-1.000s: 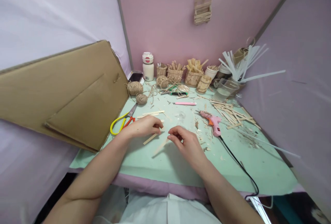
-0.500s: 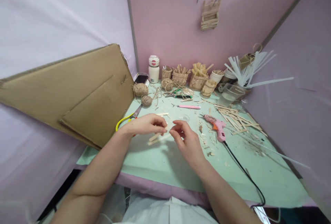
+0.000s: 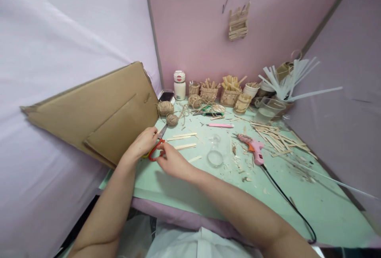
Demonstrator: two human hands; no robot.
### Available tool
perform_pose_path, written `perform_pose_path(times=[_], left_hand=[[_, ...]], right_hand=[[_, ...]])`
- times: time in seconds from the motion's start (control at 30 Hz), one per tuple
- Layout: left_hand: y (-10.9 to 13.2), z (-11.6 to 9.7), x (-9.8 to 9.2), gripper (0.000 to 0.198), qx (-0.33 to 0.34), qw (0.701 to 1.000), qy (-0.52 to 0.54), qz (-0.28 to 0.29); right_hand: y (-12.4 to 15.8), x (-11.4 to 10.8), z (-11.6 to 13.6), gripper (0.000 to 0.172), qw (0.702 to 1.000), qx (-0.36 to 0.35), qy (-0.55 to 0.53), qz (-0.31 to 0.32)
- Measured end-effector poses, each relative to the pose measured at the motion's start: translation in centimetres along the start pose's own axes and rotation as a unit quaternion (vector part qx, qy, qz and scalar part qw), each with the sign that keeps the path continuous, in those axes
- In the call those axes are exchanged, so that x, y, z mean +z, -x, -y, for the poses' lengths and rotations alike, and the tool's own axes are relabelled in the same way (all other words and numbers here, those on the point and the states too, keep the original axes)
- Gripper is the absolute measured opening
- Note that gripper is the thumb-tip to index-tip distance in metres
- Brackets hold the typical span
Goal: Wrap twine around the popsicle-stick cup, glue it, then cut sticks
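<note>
Both your hands are on the scissors at the tabletop's left edge beside the cardboard, left hand gripping over the handles, right hand pinching the red loop.

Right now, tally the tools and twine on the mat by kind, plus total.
Scissors, both hands on the handles: 1
Pink glue gun: 1
Pink craft knife: 1
Green-handled tool, type unclear: 1
Twine balls: 2
Total: 6
Left hand and right hand meet at the scissors.
</note>
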State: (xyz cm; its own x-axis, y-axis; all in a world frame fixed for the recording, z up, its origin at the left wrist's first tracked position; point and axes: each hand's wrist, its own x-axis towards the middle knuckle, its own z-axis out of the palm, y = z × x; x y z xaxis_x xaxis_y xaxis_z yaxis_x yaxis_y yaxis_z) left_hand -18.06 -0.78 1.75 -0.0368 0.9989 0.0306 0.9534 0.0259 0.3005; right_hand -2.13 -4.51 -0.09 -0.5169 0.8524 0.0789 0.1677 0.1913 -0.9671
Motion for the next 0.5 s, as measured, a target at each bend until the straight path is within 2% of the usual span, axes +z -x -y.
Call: perform_pose_path(times=[0.07, 0.23, 0.37, 0.5], left_hand=[[0.1, 0.2, 0.0, 0.022, -0.011, 1.000, -0.018, -0.004], [0.2, 0.1, 0.0, 0.023, -0.051, 0.997, -0.038, 0.038], [0.5, -0.1, 0.2, 0.023, -0.069, 0.996, -0.032, 0.044], [1.7, 0.0, 0.0, 0.022, -0.069, 0.997, 0.002, 0.034]], right_hand=[[-1.8, 1.2, -0.2, 0.021, 0.997, 0.060, -0.049, 0.000], [-4.0, 2.9, -0.3, 0.023, 0.989, 0.103, -0.104, -0.005], [-3.9, 3.1, -0.3, 0.026, 0.979, 0.141, -0.146, -0.025], [-2.5, 3.3, -0.3, 0.033, 0.966, 0.168, -0.190, -0.052]])
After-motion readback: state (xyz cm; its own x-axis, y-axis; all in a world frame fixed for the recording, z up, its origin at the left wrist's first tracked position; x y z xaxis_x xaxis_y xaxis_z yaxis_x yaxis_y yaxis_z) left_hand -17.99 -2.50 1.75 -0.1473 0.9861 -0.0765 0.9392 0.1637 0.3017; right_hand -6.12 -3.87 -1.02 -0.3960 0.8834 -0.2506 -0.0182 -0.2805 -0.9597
